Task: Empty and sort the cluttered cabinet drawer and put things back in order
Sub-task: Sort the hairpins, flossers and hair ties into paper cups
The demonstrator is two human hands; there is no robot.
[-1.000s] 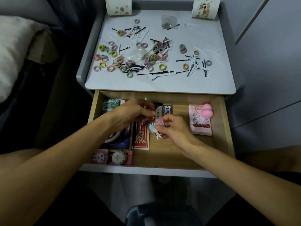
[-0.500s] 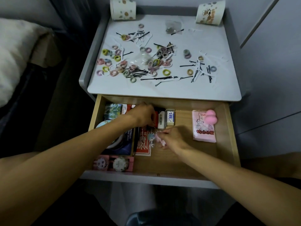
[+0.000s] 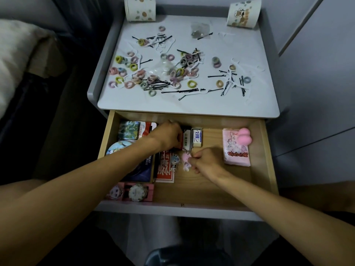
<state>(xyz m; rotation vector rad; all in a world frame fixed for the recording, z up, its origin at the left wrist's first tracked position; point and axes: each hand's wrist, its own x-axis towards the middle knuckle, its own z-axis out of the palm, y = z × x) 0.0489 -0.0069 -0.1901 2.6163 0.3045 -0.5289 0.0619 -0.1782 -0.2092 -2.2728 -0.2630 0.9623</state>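
The wooden drawer [image 3: 211,185] of the grey cabinet stands pulled open. My left hand [image 3: 167,136] reaches to the drawer's back and grips a red pack whose edge [image 3: 181,139] shows by the fingers. My right hand [image 3: 206,160] pinches a small pink charm [image 3: 186,159] near the drawer's middle; a blue-haired charm [image 3: 175,160] lies beside it on a red card pack [image 3: 165,170]. Two erasers [image 3: 196,138] stand at the back. A pink tissue pack [image 3: 235,150] with a pink sponge [image 3: 244,137] lies at the right.
The cabinet top [image 3: 192,106] is strewn with several hair ties [image 3: 132,67], black hairpins [image 3: 159,85] and white strips. Two paper cups [image 3: 140,8] [image 3: 243,15] stand at its back. A tin [image 3: 128,129], a round badge [image 3: 117,147] and a pink watch box [image 3: 137,191] fill the drawer's left.
My left hand moved from the drawer's middle toward its back left. My right hand lowered the pink charm toward the drawer floor.
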